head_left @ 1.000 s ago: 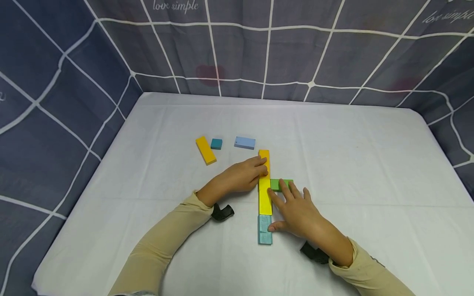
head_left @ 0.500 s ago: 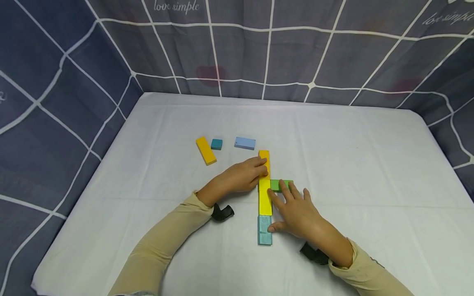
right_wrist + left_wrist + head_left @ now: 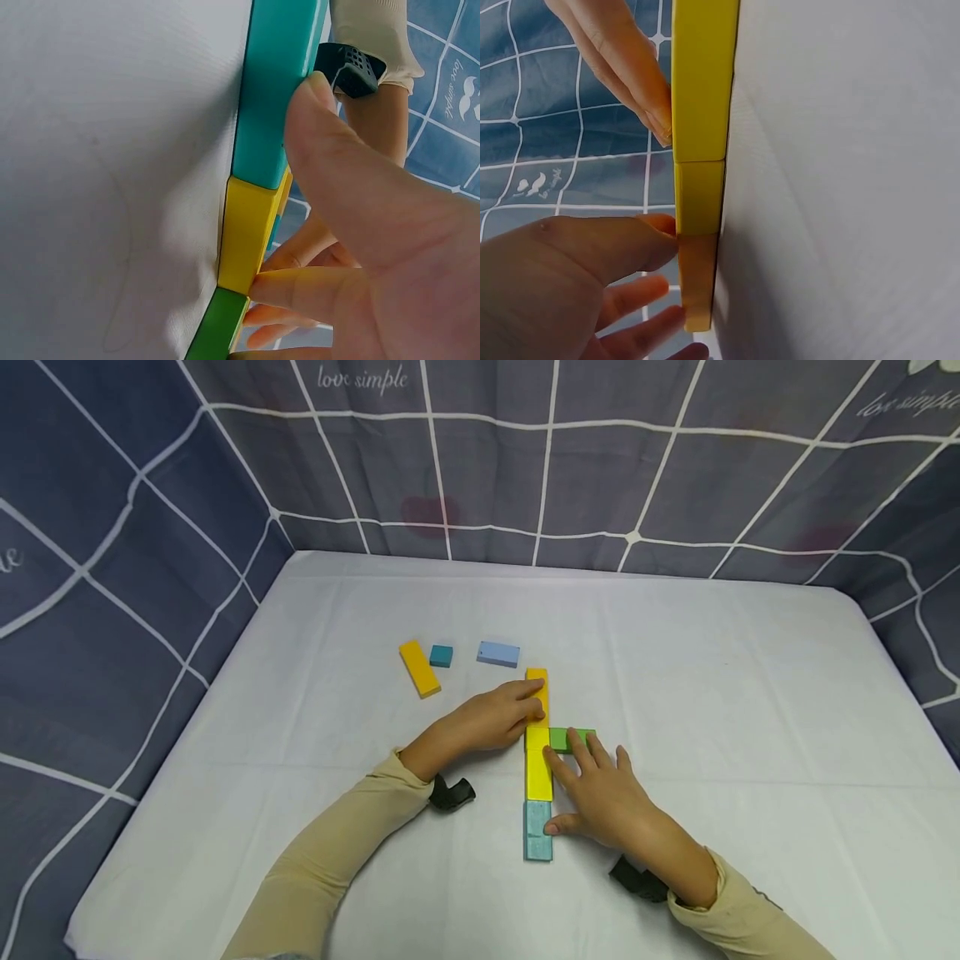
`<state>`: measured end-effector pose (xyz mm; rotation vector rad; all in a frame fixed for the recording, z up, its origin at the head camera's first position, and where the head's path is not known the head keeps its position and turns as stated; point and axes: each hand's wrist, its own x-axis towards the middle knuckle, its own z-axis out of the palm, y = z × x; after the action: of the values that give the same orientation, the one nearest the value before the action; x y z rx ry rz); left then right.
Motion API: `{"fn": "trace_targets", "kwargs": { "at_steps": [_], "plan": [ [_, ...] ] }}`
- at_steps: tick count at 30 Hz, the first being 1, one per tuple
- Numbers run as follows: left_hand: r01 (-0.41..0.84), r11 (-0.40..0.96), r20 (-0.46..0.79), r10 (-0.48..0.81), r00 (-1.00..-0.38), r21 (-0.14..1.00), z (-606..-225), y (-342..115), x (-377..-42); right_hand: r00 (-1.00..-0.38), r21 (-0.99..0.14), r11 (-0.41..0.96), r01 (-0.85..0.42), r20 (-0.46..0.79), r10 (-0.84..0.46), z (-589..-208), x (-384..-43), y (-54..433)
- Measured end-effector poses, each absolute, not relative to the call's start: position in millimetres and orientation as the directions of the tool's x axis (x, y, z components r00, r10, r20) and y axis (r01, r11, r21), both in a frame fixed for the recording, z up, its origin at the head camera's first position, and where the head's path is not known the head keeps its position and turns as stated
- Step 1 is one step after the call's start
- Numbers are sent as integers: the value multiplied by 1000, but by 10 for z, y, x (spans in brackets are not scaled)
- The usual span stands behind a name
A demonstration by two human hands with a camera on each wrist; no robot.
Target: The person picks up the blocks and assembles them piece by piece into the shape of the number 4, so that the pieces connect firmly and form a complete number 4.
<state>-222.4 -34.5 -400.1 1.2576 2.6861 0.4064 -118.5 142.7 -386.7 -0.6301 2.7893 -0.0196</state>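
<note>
A straight row of wooden blocks runs down the middle of the table: an orange-yellow block [image 3: 536, 676] at the far end, a small yellow block [image 3: 537, 738], a longer yellow block [image 3: 537, 779] and a teal block [image 3: 537, 846] nearest me. A green block [image 3: 558, 740] juts out rightward beside the small yellow one. My left hand [image 3: 487, 720] rests its fingers on the orange-yellow block, thumb by its joint with the small yellow. With fingers spread, my right hand [image 3: 609, 797] touches the green and longer yellow blocks; its thumb [image 3: 311, 120] lies at the teal block's edge.
Farther back and left on the white-covered table [image 3: 712, 685] lie a loose orange-yellow block [image 3: 420, 669], a small dark teal block [image 3: 441, 656] and a light blue block [image 3: 498, 653]. Grey checked curtains [image 3: 487, 468] enclose the table. Each wrist wears a black camera [image 3: 452, 794].
The head view has shifted slightly, so everything sits a little lower in it. Both hands keep the same places on the blocks.
</note>
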Motion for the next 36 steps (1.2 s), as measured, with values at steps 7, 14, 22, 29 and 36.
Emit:
{"fn": "trace_targets", "kwargs": {
  "at_steps": [7,14,22,29,36],
  "plan": [
    [749,617,-15,774,-633,240,-4009,-355,-2250,-865,-77,901,-426,-258,-431,-3866,-1177,1432],
    [714,663,21,729,-684,226,-4008,-443,-2339,-863,-78,905,-417,-276,-422,-3866,-1182,1425],
    [608,766,-23,625,-780,207,-4020,-518,-2469,-864,-76,904,-421,-272,-425,-3868,-1177,1437],
    [528,826,-122,555,-823,196,-4037,-582,-2517,-865,-90,909,-406,-282,-415,-3858,-1163,1430],
    [520,837,-169,545,-821,173,-4043,-593,-2513,-866,-95,912,-398,-288,-408,-3853,-1175,1418]
  ]
}}
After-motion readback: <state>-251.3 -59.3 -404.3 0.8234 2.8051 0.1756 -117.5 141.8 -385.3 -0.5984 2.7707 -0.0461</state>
